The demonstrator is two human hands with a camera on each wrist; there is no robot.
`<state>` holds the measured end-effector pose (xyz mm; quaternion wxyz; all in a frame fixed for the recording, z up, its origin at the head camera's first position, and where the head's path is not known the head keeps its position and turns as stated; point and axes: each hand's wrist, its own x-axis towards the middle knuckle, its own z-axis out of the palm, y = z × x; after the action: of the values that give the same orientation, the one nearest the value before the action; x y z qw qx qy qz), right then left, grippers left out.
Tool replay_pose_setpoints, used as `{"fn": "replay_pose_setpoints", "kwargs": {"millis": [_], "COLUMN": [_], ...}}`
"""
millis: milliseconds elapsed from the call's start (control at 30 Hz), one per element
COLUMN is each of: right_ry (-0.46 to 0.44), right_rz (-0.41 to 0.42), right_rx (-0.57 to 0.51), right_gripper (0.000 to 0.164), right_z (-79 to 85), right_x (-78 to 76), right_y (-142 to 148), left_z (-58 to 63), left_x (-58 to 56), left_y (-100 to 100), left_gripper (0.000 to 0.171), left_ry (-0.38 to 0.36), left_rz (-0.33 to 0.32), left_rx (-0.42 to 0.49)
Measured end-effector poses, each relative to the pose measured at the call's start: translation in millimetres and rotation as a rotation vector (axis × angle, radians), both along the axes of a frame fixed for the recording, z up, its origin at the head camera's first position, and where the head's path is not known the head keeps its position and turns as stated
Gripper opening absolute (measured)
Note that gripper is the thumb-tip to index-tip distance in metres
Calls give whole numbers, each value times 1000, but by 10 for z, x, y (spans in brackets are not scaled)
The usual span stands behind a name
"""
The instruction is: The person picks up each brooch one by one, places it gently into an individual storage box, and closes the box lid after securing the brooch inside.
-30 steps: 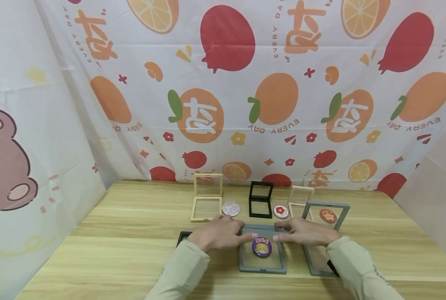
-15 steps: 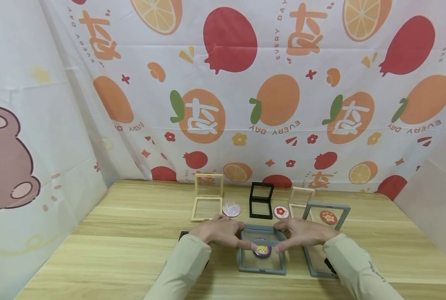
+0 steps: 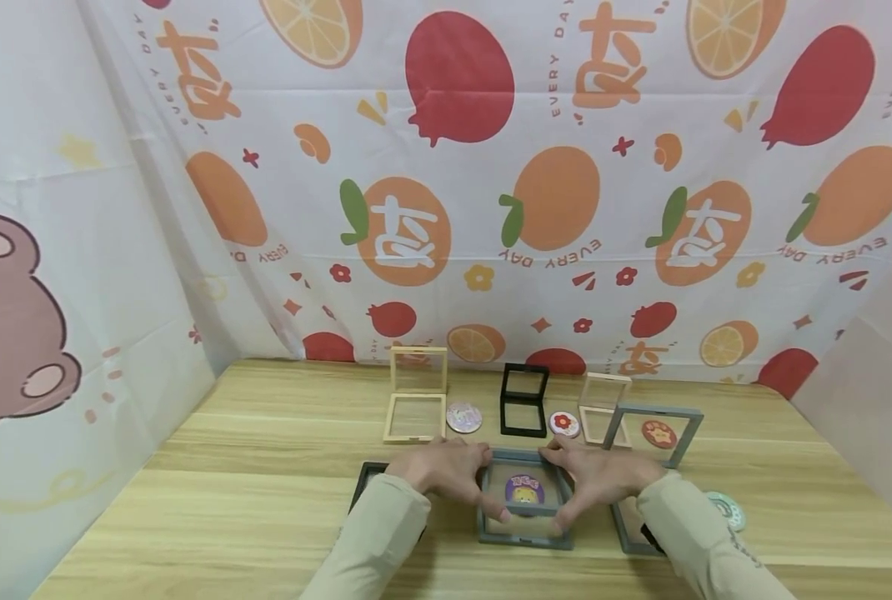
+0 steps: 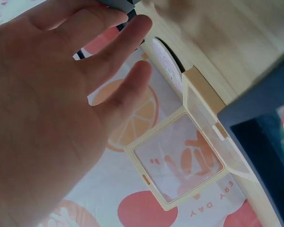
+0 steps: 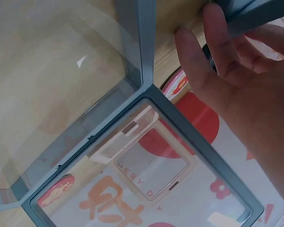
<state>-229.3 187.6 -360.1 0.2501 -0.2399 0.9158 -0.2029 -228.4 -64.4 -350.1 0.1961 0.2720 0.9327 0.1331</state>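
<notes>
Both hands are at a grey hinged display frame (image 3: 524,542), its clear lid tilted low over the base. Under the clear film shows a purple bear badge (image 3: 524,489). My left hand (image 3: 446,472) holds the lid's left side, thumb at its near edge and fingers toward the hinge. On the other side my right hand (image 3: 605,473) grips it likewise. In the left wrist view, fingertips (image 4: 116,16) meet a grey corner at the top. The right wrist view has the curled fingers (image 5: 215,38) beside the grey edge (image 5: 260,19).
Open frames stand behind: cream (image 3: 416,393), black (image 3: 523,400) and small pale (image 3: 603,404). A lilac badge (image 3: 463,417) and flower badge (image 3: 564,424) lie between. Right are a larger grey frame (image 3: 659,410) and teal badge (image 3: 727,510). A dark frame (image 3: 363,483) is partly under the left sleeve.
The lid of the middle grey frame has swung down toward the person, over the purple badge. Both thumbs moved nearer with it. The other frames stay put.
</notes>
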Motion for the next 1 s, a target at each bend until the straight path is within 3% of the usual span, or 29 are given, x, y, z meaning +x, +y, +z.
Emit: {"fn": "replay_pose_setpoints", "kwargs": {"millis": [333, 667, 833, 1000], "right_ry": [141, 283, 355, 361], "right_rz": [64, 135, 165, 160], "right_rx": [37, 52, 70, 91], "right_gripper": [119, 120, 118, 124], "right_z": [-91, -155, -198, -196], "right_x": [44, 94, 110, 127], "right_y": [-52, -76, -89, -106], "left_z": [-29, -92, -99, -102], "left_x": [26, 95, 161, 204], "left_y": [23, 148, 176, 186], "left_gripper": [76, 76, 85, 86], "left_ry": [50, 269, 310, 348], "left_rz": [10, -50, -38, -30], "left_rx": [-9, -118, -122, -132]}}
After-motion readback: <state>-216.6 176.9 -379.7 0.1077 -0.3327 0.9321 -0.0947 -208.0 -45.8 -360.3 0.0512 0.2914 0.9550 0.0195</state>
